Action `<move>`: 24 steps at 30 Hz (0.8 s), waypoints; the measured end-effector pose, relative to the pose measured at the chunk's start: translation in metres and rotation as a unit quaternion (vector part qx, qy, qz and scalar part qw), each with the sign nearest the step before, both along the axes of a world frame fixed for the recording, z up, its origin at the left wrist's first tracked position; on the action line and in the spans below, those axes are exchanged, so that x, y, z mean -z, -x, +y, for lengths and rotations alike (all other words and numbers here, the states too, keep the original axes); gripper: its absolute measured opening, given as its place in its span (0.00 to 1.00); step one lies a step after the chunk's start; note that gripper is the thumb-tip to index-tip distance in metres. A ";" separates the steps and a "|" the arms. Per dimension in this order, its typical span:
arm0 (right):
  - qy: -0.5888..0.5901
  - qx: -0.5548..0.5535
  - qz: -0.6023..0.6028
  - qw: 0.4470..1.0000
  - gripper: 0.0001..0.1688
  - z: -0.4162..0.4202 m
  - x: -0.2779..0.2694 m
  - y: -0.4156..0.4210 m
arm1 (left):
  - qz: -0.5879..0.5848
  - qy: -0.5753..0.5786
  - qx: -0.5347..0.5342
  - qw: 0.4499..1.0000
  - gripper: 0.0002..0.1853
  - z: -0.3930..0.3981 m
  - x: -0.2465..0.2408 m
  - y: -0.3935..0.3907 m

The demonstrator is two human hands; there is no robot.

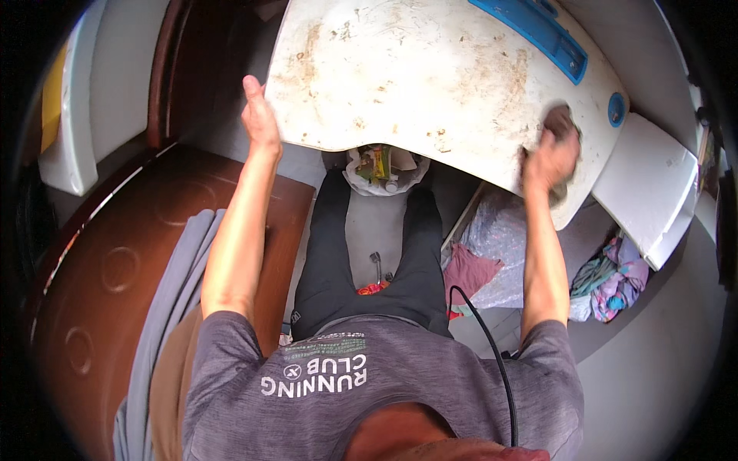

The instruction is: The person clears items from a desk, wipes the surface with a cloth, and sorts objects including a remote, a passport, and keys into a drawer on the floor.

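Note:
A white board (pixel 403 75), which looks like a small tabletop with a curved front edge, is held up before me. Brown smears and dark specks mark its surface. Set into its upper right part are a blue tray recess (pixel 556 49) and a round blue cup recess (pixel 616 109). My left hand (pixel 260 118) grips the board's left edge, thumb pointing up and fingers hidden behind. Near the right end, my right hand (pixel 550 158) presses a dark brownish cloth (pixel 559 118) flat against the surface. Both that hand and the cloth are blurred.
Beneath the board stands a bag-lined waste bin (pixel 377 187) with rubbish inside. A brown wooden bench (pixel 144 230) with grey cloth (pixel 179 288) lies left. On the right are a white box (pixel 646 178), bundled clothes (pixel 617 282) and a pink cloth (pixel 470 268). A black cable (pixel 496 346) crosses my shirt.

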State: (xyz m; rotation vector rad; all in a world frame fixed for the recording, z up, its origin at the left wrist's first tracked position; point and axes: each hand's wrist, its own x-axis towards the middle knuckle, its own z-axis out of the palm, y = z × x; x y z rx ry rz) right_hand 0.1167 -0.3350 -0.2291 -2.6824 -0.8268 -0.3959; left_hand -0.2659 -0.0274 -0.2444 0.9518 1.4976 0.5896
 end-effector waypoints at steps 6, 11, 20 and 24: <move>0.079 -0.199 -0.041 0.976 0.28 0.189 0.011 0.078 | -0.024 0.022 0.005 0.999 0.56 -0.003 -0.017 -0.007; -0.014 -0.381 0.008 0.924 0.22 0.294 0.010 0.167 | -0.030 0.043 -0.014 0.999 0.54 0.000 -0.015 -0.006; -0.027 -0.502 0.068 0.862 0.24 0.260 -0.014 0.145 | 0.017 0.011 -0.019 1.000 0.51 0.007 0.023 0.016; -0.006 -0.393 0.038 0.919 0.29 0.170 -0.005 0.033 | 0.082 -0.017 -0.036 0.996 0.50 0.006 0.017 0.008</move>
